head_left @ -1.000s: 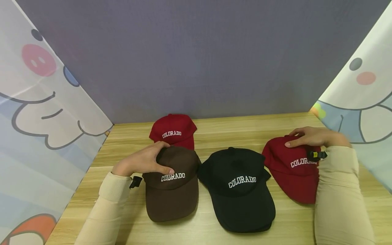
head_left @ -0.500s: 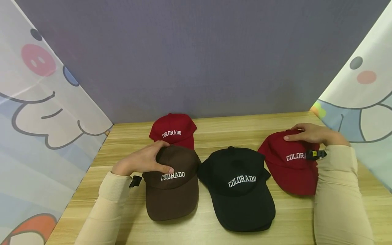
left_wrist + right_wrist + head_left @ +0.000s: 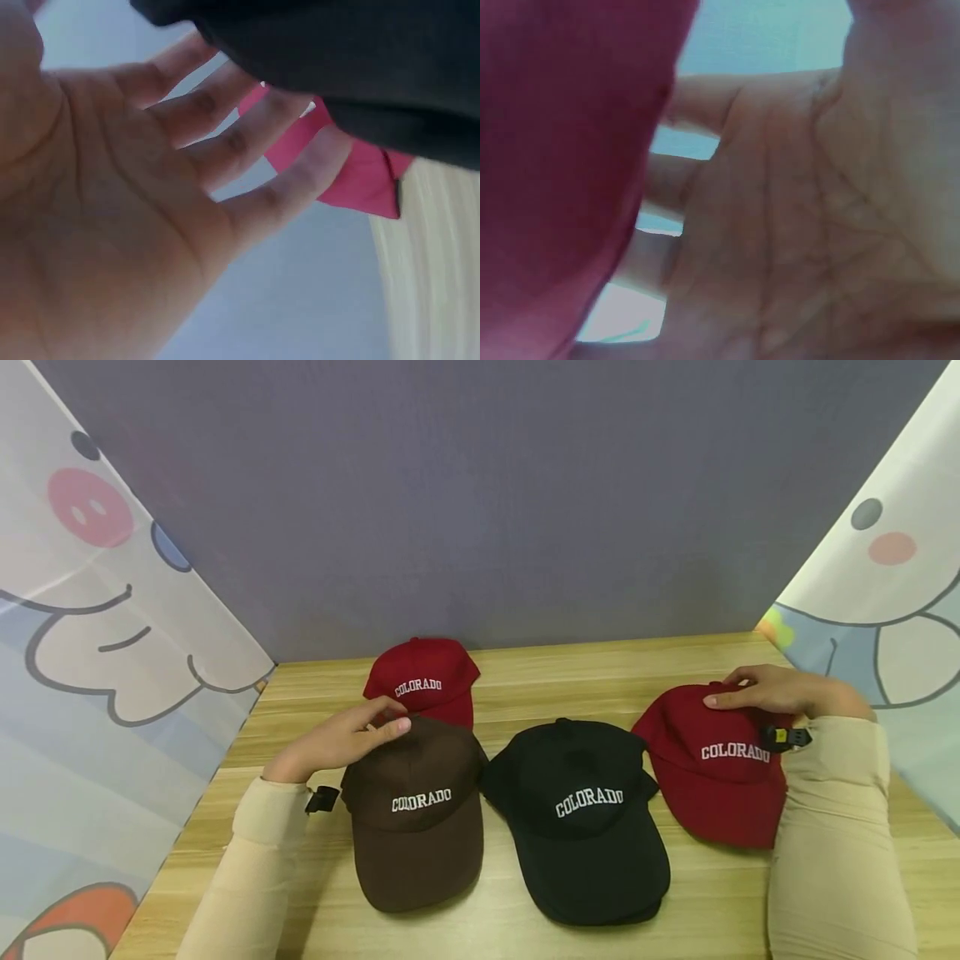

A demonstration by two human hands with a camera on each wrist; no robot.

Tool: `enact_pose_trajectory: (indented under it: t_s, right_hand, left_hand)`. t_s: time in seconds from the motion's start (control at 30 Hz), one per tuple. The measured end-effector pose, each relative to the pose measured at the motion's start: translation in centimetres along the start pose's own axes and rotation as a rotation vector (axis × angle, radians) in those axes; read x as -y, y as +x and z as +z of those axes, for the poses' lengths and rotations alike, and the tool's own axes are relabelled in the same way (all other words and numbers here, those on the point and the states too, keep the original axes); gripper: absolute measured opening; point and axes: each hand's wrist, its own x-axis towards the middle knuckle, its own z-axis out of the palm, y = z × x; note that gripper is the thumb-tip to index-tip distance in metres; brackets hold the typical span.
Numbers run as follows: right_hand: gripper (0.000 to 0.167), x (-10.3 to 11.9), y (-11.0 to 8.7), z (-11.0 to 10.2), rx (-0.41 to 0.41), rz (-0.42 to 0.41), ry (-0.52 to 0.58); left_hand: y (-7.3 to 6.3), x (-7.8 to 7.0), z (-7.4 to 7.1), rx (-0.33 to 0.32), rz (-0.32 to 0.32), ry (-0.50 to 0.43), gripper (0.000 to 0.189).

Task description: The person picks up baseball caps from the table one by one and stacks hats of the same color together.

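At the left of the head view a brown cap (image 3: 417,827) lies with its brim toward me. My left hand (image 3: 341,743) is at the top of its crown, fingers behind and thumb near the top button. In the left wrist view the fingers (image 3: 225,150) stretch loosely toward the dark underside of the cap. At the right, a red cap (image 3: 720,802) is held by my right hand (image 3: 780,692), thumb on the front of the crown and fingers behind. The right wrist view shows those fingers (image 3: 664,180) going behind the red fabric (image 3: 562,165).
A black cap (image 3: 592,852), with another brim edge showing beneath it, lies between the brown and red caps. Behind the brown cap is a second red cap (image 3: 420,672), its brim partly covered. A grey panel (image 3: 480,510) stands at the back of the wooden table (image 3: 555,681).
My left thumb has slid up off the brown cap's front to its top. My right hand moved the red cap slightly away from me, then a little back and down.
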Motion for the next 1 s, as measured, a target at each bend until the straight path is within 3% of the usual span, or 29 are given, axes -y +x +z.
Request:
enact_pose_trajectory:
  t_s: [0.23,0.47,0.63,0.8,1.0]
  right_hand:
    - [0.071,-0.9,-0.8,-0.6,-0.029,0.036,-0.003]
    - [0.075,-0.8,-1.4,-1.0,-0.075,0.031,-0.007]
    - [0.069,-0.8,-2.4,-0.6,-0.154,-0.008,-0.008]
    - [0.068,-2.0,-3.2,0.3,-0.247,-0.032,-0.041]
    - [0.067,-2.8,-3.5,1.2,-0.258,-0.054,-0.052]
  left_hand:
    - [1.4,2.9,-0.5,-0.102,-0.026,0.031,0.032]
    - [2.6,5.9,-1.1,-0.216,-0.103,-0.083,0.029]
    - [3.6,7.8,-0.8,-0.292,-0.161,-0.097,0.029]
    - [4.6,9.1,-0.7,-0.292,-0.204,-0.117,0.039]
    - [5.1,9.3,-1.3,-0.255,-0.232,-0.115,0.045]
